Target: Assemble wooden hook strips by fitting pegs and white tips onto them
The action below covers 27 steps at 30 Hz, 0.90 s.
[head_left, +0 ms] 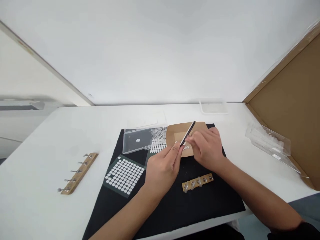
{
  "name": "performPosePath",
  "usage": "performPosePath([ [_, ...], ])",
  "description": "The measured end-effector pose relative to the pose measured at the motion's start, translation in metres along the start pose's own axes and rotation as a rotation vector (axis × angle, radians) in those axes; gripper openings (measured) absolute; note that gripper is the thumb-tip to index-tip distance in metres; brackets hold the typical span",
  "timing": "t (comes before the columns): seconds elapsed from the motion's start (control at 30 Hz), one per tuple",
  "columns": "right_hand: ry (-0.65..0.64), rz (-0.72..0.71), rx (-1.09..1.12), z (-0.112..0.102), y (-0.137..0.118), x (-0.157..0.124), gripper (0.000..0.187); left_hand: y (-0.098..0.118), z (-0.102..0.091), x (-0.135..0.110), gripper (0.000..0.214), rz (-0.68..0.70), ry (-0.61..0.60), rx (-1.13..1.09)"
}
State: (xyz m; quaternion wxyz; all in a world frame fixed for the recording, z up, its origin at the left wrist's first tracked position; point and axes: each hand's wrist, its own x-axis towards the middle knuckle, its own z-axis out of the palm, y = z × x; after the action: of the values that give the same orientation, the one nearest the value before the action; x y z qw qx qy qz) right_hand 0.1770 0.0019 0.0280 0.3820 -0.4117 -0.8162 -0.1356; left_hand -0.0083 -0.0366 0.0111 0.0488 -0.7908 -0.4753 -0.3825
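My left hand [162,168] is closed in a pinch on a slim black tool [188,133] that slants up and to the right. Its lower tip rests over a brown cardboard tray [175,133] on the black mat [172,206]. My right hand [206,148] lies curled over the tray's right side, fingers bent toward small clear pieces by the tool's tip; what it holds, if anything, is hidden. A small wooden strip [198,182] with several pegs and clear caps lies on the mat just in front of both hands.
A green sheet of white dots [124,175] lies left of my hands, a second dot sheet [157,146] and a clear lidded box [137,140] behind it. A longer wooden peg strip [78,173] sits on the white table. Clear plastic trays [270,141] and a cardboard panel [292,100] stand at right.
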Motion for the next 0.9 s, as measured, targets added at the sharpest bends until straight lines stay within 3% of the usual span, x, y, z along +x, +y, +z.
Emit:
performPosePath([
  [0.07, -0.007, -0.031, 0.001, 0.001, -0.001, 0.000, 0.034, -0.001, 0.000, 0.000, 0.024, -0.006, -0.007, -0.010],
  [0.17, 0.064, 0.047, -0.025, 0.000, -0.003, -0.001, 0.035, -0.001, 0.000, -0.001, 0.023, -0.010, -0.008, -0.007],
  [0.3, 0.008, -0.054, -0.066, -0.002, -0.007, -0.001, 0.034, 0.000, -0.001, 0.001, 0.024, 0.014, 0.001, -0.021],
  [0.47, 0.154, -0.074, -0.051, -0.007, -0.007, 0.002, 0.029, -0.005, -0.001, 0.003, 0.020, 0.015, 0.092, 0.041],
  [0.53, 0.181, -0.060, -0.005, -0.009, -0.004, 0.001, 0.027, -0.015, 0.001, 0.004, 0.020, -0.045, 0.099, 0.164],
  [0.7, 0.219, -0.067, -0.006, -0.012, 0.004, -0.006, 0.028, -0.042, -0.004, 0.014, 0.029, -0.306, -0.021, 0.392],
  [0.9, 0.193, -0.131, -0.012, -0.013, 0.007, -0.015, 0.034, -0.049, -0.022, 0.023, 0.036, -0.575, -0.212, 0.492],
])
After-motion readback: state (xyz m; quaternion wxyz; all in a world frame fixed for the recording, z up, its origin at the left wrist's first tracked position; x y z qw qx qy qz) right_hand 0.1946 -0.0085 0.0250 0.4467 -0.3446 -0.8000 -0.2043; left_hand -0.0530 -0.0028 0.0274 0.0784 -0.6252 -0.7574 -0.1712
